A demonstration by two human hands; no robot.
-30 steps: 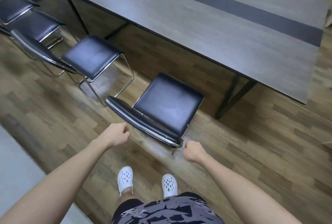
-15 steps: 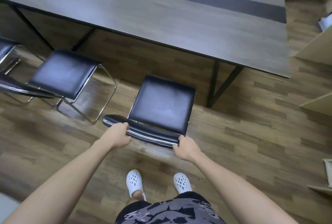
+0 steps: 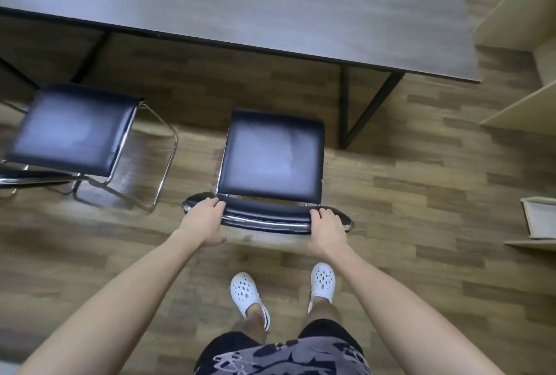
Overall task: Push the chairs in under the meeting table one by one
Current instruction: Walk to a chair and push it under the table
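Observation:
A black padded chair [image 3: 272, 158] with a chrome frame stands right in front of me, its seat facing the grey meeting table [image 3: 240, 1]. My left hand [image 3: 204, 219] grips the left end of its backrest [image 3: 267, 215] and my right hand [image 3: 326, 228] grips the right end. The seat's front edge is short of the table's near edge, not under it. A second black chair [image 3: 75, 131] stands to the left, also out from the table.
The table's black metal leg [image 3: 361, 104] stands just right of the held chair. Light wooden shelving [image 3: 517, 43] rises at the right, with a low tray-like box [image 3: 538, 218] on the floor. My feet in white clogs [image 3: 322, 281] stand behind the chair.
Both hands reached forward and closed on the backrest of the near chair. The chair has been turned square to the table, and my view has swung to face it.

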